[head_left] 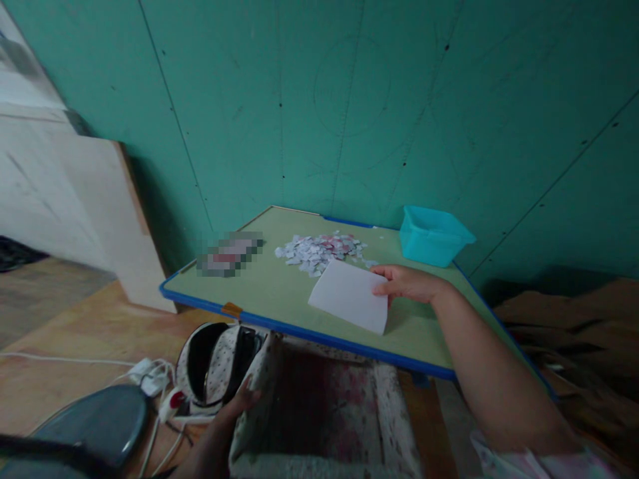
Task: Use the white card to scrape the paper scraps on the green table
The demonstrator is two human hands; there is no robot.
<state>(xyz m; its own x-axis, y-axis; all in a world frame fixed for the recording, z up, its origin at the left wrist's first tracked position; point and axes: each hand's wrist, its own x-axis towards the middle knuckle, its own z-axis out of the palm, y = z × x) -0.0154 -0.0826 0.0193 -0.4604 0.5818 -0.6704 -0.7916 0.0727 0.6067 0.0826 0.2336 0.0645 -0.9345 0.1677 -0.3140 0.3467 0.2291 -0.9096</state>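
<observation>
My right hand [397, 283] pinches the right edge of a white sheet of paper [349, 296], held tilted over the front part of the table. Behind the sheet, a loose heap of small white paper pieces [319, 251], some pinkish, is spread on the table. My left hand [242, 400] is low down at the left wall of an open fabric-covered box [257, 406], below the table's front edge. Its fingers seem closed over that wall, though they are partly hidden. The box's inside is dark, with pinkish patches.
The greenish table [269, 293] has blue edging and stands against a green wall [239, 100]. A turquoise bin [432, 236] sits at its back right; a pixelated object [229, 254] lies at left. A spotted bag [219, 366], cables and a grey stool [94, 426] are at lower left.
</observation>
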